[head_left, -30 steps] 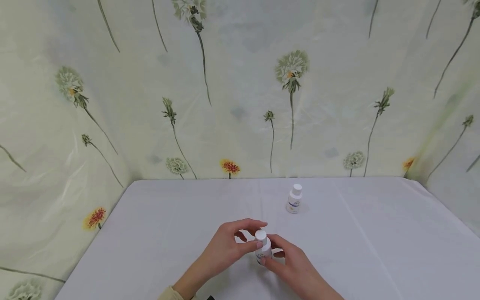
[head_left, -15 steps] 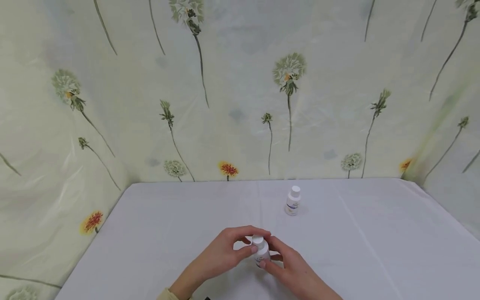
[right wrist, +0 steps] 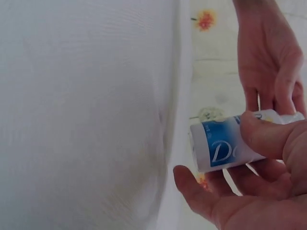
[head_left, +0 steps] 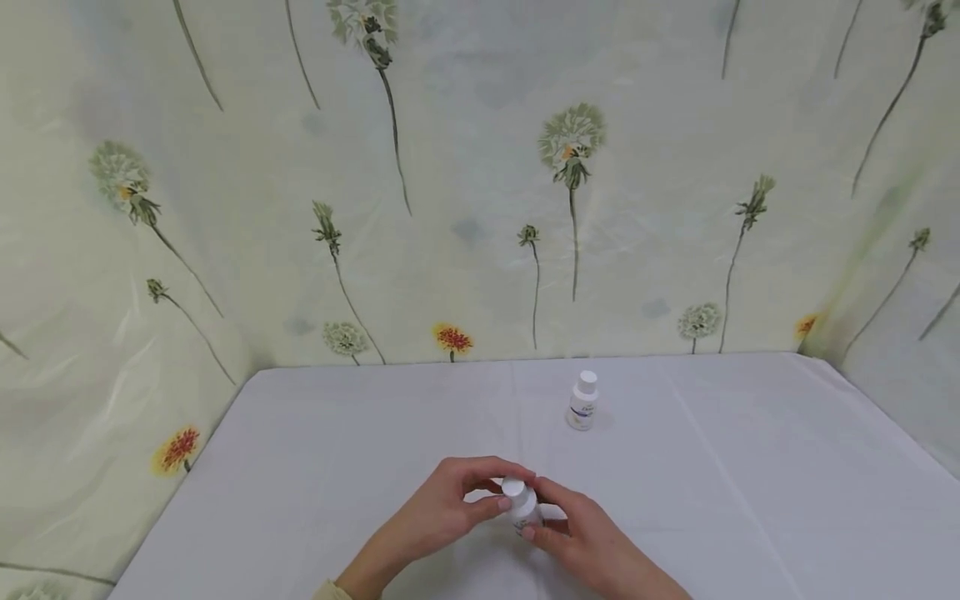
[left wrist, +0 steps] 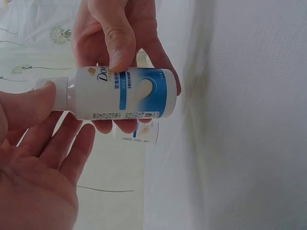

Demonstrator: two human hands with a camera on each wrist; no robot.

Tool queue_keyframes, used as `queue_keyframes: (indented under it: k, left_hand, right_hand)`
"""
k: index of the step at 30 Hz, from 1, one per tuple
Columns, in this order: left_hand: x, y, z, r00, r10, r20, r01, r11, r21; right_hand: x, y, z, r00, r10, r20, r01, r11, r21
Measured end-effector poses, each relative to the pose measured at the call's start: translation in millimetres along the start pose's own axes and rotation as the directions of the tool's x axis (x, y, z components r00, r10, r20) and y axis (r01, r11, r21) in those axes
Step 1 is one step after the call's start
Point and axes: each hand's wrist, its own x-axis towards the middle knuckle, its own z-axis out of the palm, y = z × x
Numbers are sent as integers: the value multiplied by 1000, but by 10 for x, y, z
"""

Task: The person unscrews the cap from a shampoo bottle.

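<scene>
A small white lotion bottle point(head_left: 527, 515) with a blue-and-white label is held between both hands, just above the near middle of the table in the head view. My right hand point(head_left: 588, 533) grips its body, thumb in front and fingers behind. My left hand point(head_left: 442, 510) pinches the white cap point(left wrist: 60, 91) between thumb and fingers; in the left wrist view the thumb lies on the cap's side. The cap sits on the bottle's neck. Farther back, a second matching bottle point(head_left: 582, 406) stands upright with its cap on, touched by neither hand.
A white cloth point(head_left: 337, 450) covers the table. Behind it and along both sides hangs a pale curtain point(head_left: 465, 167) printed with dandelions and orange flowers. The table's back edge runs just behind the second bottle.
My left index finger has come down from above the cap to its far side. The right hand keeps its grip on the body. The head view has shifted slightly.
</scene>
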Motion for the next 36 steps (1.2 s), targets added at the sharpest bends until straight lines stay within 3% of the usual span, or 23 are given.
queue_keyframes:
  k: [8, 15, 24, 36]
  left_hand:
    - [-22, 22, -12, 995, -97, -27, 96, 993, -65]
    - [-26, 15, -1, 990, -134, -39, 129, 986, -107]
    - [-25, 38, 18, 969, -222, -106, 197, 960, -200]
    - [-35, 55, 61, 963, -208, -171, 185, 972, -144]
  right_hand:
    - [12, 15, -22, 999, 47, 25, -47, 999, 8]
    - [-9, 23, -35, 999, 9, 45, -8, 1000, -20]
    - [-7, -15, -26, 999, -7, 39, 9, 999, -48]
    - [-28, -71, -58, 997, -31, 68, 36, 997, -71]
